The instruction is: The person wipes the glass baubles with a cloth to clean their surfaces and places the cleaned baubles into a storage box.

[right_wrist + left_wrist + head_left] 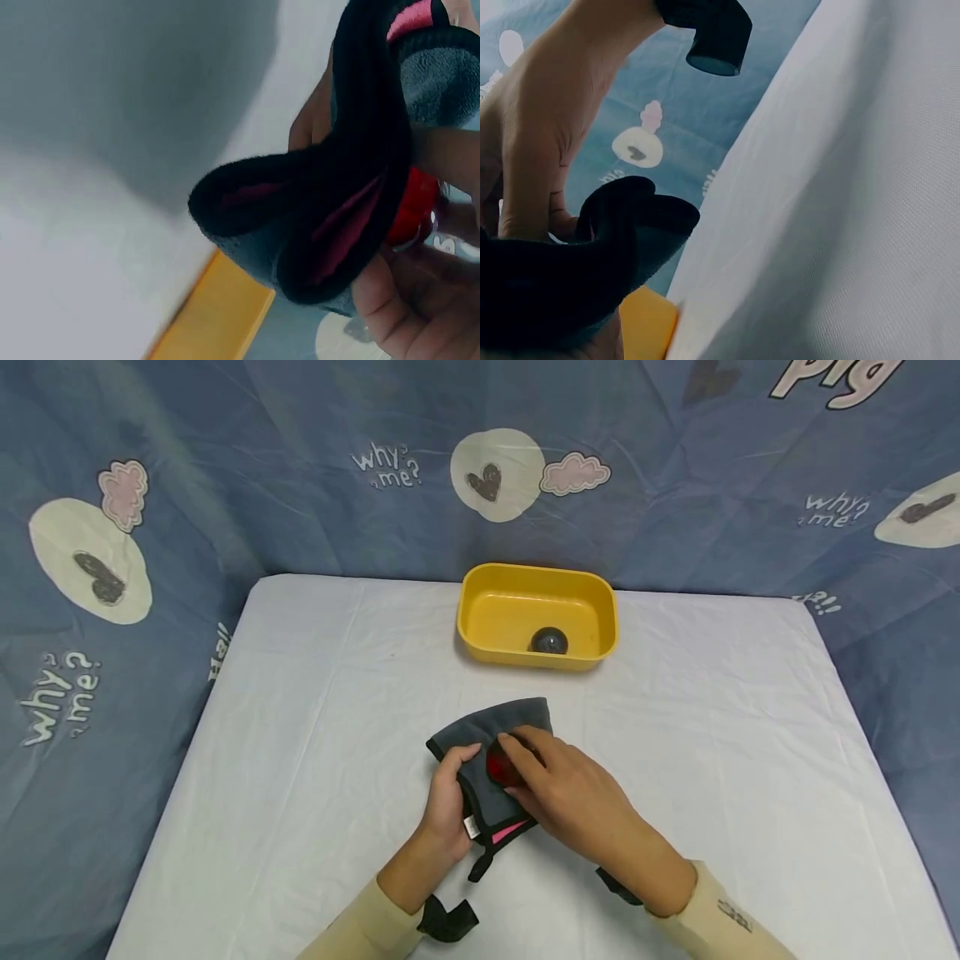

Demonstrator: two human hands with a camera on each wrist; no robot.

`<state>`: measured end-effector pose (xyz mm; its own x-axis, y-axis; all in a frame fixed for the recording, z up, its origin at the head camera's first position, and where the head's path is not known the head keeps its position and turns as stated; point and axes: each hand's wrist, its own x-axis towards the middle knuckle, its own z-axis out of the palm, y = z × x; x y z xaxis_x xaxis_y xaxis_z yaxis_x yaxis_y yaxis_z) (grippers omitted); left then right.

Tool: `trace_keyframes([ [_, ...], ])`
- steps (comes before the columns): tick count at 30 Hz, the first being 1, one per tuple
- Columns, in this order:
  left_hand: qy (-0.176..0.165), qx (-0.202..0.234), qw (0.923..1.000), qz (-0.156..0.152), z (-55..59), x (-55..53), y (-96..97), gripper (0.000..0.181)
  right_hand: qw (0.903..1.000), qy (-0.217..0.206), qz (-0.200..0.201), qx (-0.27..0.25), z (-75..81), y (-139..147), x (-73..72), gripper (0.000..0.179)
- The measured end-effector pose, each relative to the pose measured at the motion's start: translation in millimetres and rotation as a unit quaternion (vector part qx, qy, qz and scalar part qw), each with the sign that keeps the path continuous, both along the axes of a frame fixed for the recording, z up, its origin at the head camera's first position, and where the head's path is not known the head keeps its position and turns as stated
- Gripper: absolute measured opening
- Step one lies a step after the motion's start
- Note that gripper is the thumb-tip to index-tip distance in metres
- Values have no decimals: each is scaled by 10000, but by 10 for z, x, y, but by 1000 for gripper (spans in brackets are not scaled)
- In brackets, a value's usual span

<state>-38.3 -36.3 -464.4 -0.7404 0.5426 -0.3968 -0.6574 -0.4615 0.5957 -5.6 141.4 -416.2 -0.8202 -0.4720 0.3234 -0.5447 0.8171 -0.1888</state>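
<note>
In the head view, my left hand grips a folded grey cloth with black edging, its thumb on top and the other fingers underneath. A pink inner side shows at the cloth's lower corner, near a small white tag. Against the cloth, the fingers of my right hand hold a glossy red ball, partly covered by them. From the right wrist, the cloth appears doubled over in loops beside the red ball. The left wrist view has the dark cloth hanging over the fingers.
Beyond the hands, a yellow tub stands near the table's back edge with a dark glossy ball inside. White cloth covers the table. A blue printed curtain hangs behind and at the sides. Black straps circle the wrists.
</note>
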Motion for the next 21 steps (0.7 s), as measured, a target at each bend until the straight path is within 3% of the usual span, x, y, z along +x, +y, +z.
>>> trace_keyframes([
  [10,-71,-321,9995,7,67,52,15,63,9954,53,-888,-367,-41,-78,0,58],
  [21,-174,-400,9990,-131,66,50,-2,61,9812,-896,-1244,-1174,-34,-100,-28,43],
])
